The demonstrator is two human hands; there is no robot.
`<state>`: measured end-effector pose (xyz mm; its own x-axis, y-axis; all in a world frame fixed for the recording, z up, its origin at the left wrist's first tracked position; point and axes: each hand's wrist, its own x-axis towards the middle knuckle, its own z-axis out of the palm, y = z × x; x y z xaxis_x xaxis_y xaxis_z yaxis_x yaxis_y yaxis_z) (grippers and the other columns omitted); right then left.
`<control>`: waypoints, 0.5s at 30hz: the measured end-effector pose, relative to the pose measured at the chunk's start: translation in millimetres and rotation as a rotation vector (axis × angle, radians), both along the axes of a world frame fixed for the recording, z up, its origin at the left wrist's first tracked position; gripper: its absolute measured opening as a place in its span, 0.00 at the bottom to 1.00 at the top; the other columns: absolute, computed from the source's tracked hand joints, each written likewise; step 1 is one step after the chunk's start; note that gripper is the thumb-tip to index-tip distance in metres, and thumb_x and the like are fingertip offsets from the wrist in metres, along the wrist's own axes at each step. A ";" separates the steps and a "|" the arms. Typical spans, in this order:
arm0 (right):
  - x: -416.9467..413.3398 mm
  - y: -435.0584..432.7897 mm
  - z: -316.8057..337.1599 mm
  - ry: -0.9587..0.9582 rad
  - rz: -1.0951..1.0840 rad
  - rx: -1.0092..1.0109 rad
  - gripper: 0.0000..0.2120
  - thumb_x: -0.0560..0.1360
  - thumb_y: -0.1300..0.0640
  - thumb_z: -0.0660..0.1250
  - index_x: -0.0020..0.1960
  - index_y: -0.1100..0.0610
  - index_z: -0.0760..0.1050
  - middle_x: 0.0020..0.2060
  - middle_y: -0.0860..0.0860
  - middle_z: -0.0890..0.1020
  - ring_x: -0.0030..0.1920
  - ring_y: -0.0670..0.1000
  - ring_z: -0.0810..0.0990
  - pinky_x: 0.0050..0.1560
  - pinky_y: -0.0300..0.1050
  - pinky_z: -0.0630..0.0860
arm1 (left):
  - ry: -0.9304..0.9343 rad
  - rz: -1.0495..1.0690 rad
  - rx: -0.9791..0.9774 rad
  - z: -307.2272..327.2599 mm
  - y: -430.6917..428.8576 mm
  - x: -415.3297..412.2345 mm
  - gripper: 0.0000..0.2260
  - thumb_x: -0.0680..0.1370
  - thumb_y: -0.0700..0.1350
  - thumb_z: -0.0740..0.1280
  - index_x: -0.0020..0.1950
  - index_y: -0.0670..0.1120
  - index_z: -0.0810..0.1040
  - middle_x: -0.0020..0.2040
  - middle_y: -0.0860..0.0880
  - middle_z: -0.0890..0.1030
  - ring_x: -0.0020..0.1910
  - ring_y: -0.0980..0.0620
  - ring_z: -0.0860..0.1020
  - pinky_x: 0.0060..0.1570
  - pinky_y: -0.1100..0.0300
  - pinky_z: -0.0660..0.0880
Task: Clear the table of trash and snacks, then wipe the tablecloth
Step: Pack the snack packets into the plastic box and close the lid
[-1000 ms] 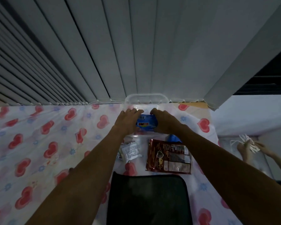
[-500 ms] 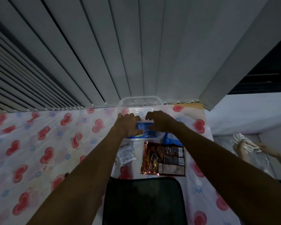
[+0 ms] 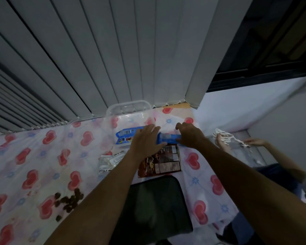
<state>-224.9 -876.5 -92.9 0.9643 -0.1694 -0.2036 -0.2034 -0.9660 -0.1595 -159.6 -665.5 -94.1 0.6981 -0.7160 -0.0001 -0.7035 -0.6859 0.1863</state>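
Observation:
A clear plastic container (image 3: 129,107) stands at the table's far edge, and a blue snack packet (image 3: 125,137) lies in it. Just right of it is a second blue packet (image 3: 170,138). My left hand (image 3: 145,141) grips its left end and my right hand (image 3: 190,136) is curled over its right end. In front of my hands a brown snack packet (image 3: 162,162) lies flat on the heart-print tablecloth (image 3: 42,156). A small white sachet (image 3: 109,161) sits partly under my left forearm. Dark snack crumbs (image 3: 69,202) are scattered at the near left.
A black chair back (image 3: 154,209) stands against the table's near edge between my arms. Grey vertical blinds (image 3: 113,59) hang right behind the container. At the right, off the table, another person's hands (image 3: 224,145) hold a white cord.
My hands left the first blue packet lying in the container and moved right onto the second blue packet. The view swung left, bringing the crumbs into sight.

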 end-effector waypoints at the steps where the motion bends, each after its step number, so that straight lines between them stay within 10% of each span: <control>1: -2.5 1.2 -4.9 0.004 0.001 0.000 0.26 0.72 0.48 0.74 0.65 0.57 0.70 0.56 0.57 0.79 0.53 0.56 0.78 0.49 0.50 0.79 | 0.027 -0.003 0.025 -7.9 1.3 -7.7 0.34 0.75 0.70 0.61 0.73 0.47 0.69 0.71 0.44 0.74 0.68 0.44 0.74 0.66 0.44 0.70; 15: 1.8 9.1 -33.4 0.096 0.010 -0.032 0.21 0.74 0.42 0.70 0.60 0.53 0.73 0.54 0.52 0.81 0.52 0.53 0.80 0.59 0.57 0.76 | 0.117 0.056 0.045 -33.5 17.2 -21.6 0.37 0.77 0.67 0.62 0.80 0.51 0.56 0.79 0.45 0.64 0.78 0.46 0.62 0.77 0.44 0.55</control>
